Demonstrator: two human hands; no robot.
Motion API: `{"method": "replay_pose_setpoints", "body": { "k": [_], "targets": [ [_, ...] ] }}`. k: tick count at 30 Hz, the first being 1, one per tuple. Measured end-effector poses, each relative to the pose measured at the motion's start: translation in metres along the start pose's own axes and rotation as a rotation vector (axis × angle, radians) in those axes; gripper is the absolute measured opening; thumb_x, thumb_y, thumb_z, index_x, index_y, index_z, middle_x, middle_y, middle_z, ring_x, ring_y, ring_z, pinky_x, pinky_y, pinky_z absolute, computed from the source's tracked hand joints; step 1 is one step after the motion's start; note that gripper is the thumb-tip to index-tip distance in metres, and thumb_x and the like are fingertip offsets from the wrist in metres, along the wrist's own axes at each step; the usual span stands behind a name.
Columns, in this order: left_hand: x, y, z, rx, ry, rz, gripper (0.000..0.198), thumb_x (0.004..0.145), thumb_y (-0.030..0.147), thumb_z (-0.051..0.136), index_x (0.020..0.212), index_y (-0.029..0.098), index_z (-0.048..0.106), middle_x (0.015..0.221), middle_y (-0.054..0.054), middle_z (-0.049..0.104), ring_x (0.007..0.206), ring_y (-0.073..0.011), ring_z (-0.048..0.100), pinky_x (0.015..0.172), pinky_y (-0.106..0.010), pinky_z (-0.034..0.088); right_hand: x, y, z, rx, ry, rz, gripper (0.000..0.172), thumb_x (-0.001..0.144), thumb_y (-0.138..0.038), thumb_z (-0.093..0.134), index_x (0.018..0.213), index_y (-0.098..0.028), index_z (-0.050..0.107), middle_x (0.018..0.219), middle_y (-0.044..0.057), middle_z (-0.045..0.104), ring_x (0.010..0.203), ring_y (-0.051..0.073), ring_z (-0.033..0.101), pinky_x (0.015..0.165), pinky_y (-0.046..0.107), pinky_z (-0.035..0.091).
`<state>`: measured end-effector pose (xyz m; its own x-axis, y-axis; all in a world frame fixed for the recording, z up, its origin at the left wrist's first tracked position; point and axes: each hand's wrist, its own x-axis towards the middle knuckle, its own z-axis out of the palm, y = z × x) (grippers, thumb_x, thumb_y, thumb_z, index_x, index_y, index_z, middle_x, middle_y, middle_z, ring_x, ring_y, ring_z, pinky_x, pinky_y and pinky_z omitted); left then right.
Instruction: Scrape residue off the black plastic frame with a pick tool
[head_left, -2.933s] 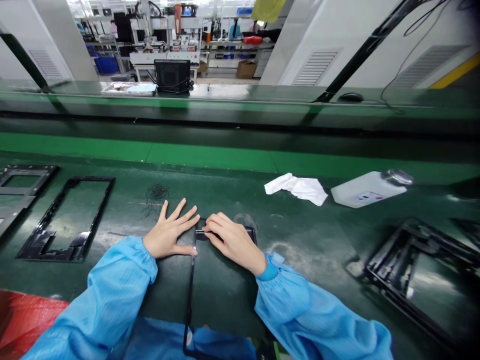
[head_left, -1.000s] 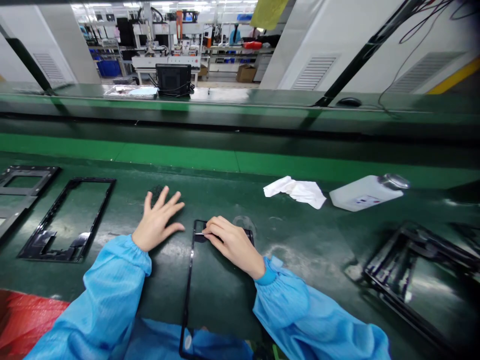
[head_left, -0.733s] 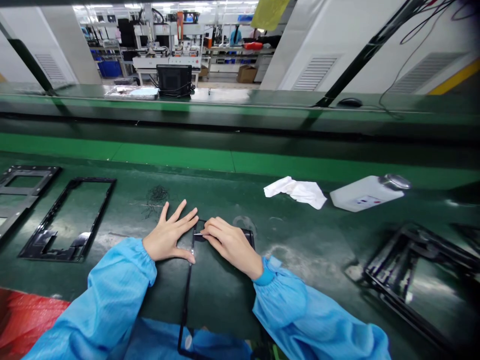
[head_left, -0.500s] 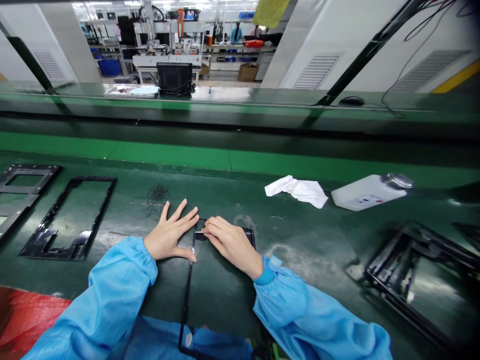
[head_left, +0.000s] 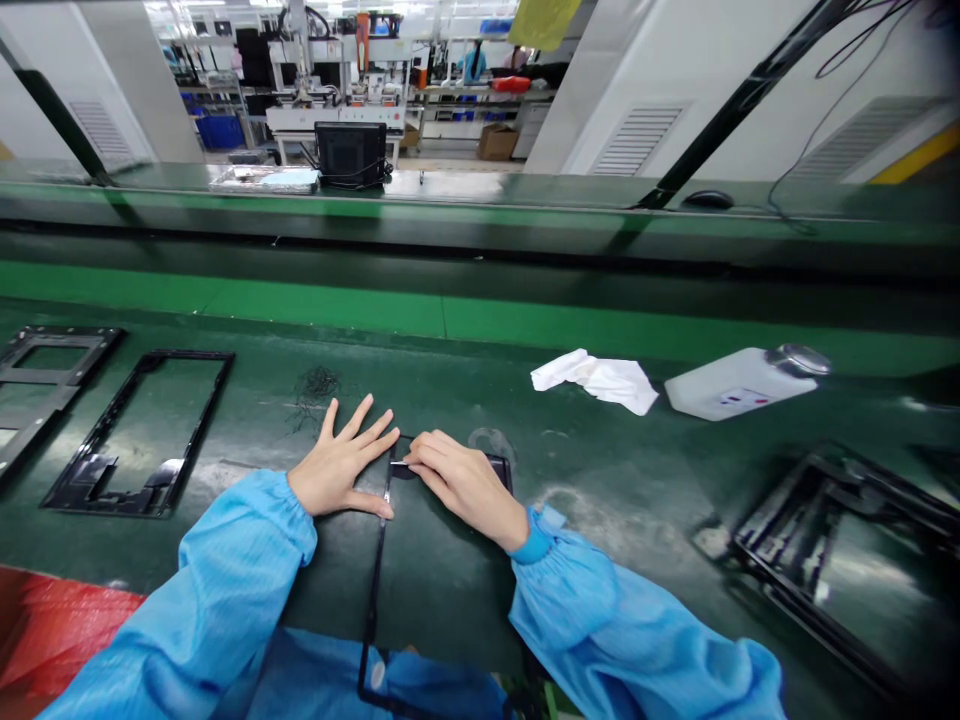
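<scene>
A thin black rectangular frame point(head_left: 377, 570) lies on the dark green bench right in front of me, its near end over the bench edge. My left hand point(head_left: 341, 470) rests flat, fingers spread, on the frame's upper left side, thumb against the rail. My right hand point(head_left: 456, 482) is closed in a pinch on a small thin metal tool point(head_left: 399, 464), whose tip touches the frame's top left corner. Both arms wear light blue sleeves.
Another black frame point(head_left: 135, 432) lies at left, with one more point(head_left: 41, 372) beyond it. A stack of black frames point(head_left: 840, 540) sits at right. A white cloth point(head_left: 596, 378) and a tipped white bottle point(head_left: 739, 383) lie behind. A green conveyor point(head_left: 450, 318) runs across.
One second ago my left hand was lifted off to the left of the frame; it came back and lies flat on the frame's left side. My right hand kept its place.
</scene>
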<state>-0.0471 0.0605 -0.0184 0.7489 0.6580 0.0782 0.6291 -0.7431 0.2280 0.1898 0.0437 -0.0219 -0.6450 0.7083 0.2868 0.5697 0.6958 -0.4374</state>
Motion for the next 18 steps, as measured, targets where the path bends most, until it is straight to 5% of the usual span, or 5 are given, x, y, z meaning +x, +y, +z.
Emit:
{"method": "replay_pose_setpoints", "body": {
  "k": [18],
  "targets": [
    [-0.0005,-0.0004,0.0008,-0.026,-0.022,-0.003,0.1,0.076,0.08,0.049,0.152,0.021,0.022,0.156,-0.013,0.022,0.146,-0.0361,0.002,0.109,-0.064,-0.014,0.0015,-0.0012,0.0007,-0.032,-0.011,-0.018,0.022,0.102,-0.022,0.035,0.095,-0.02,0.056,0.093,0.006,0.059,0.085,0.018,0.052,0.068,0.028,0.042]
  ]
}}
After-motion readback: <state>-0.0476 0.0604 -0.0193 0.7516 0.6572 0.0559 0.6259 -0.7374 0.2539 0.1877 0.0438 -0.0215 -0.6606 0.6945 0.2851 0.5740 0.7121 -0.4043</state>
